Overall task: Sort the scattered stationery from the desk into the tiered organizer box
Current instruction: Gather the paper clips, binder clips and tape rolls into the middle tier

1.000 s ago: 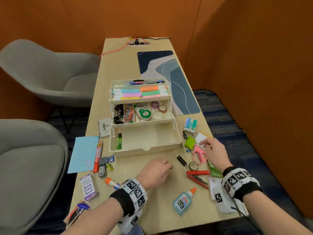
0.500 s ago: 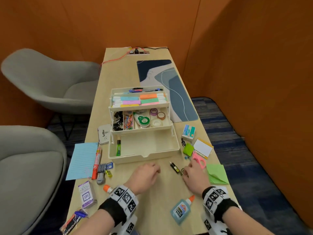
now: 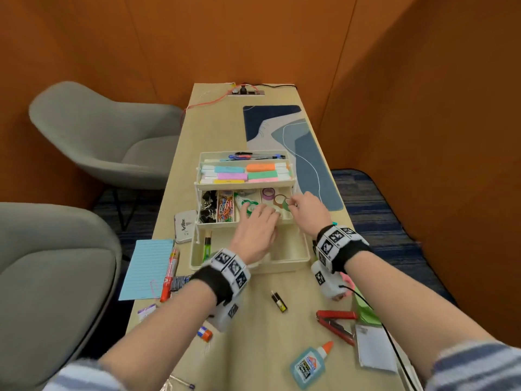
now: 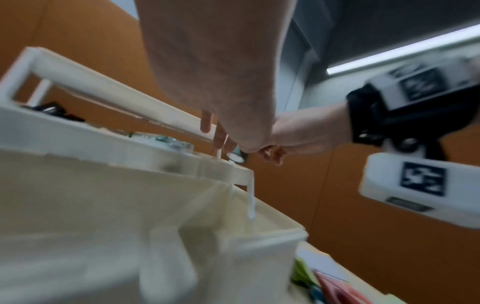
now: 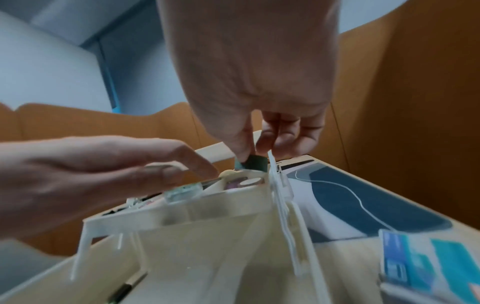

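Head view shows the desk (image 3: 253,328) running up the middle of the frame, with the organizer box (image 3: 248,262) open at its centre in three stepped tiers. Scattered things lie in the lower part of the frame: a glue bottle (image 3: 308,365), a red stapler (image 3: 337,321), a red marker (image 3: 169,273).

The left hand (image 3: 255,231) lies flat, fingers straight, across the front of the middle tier at frame centre, apparently steadying it. The right hand (image 3: 308,211) sits just right of it, thumb and forefinger pinched on a small dark green roll of tape (image 3: 287,206) held over the rightmost compartment, where a purple roll (image 3: 267,194) and a brown roll (image 3: 280,199) already sit.

The risks, as a judgement:
- The middle tier rests on thin swing arms — if the left hand leans hard, the tier could swing or the whole box tip.
- The compartment looks crowded; a roll let go on edge could bounce or roll out, into the bottom tier or onto the desk.
- The right wrist view shows the pinch close to the right-hand swing arm — the fingers could snag it when pulling back.
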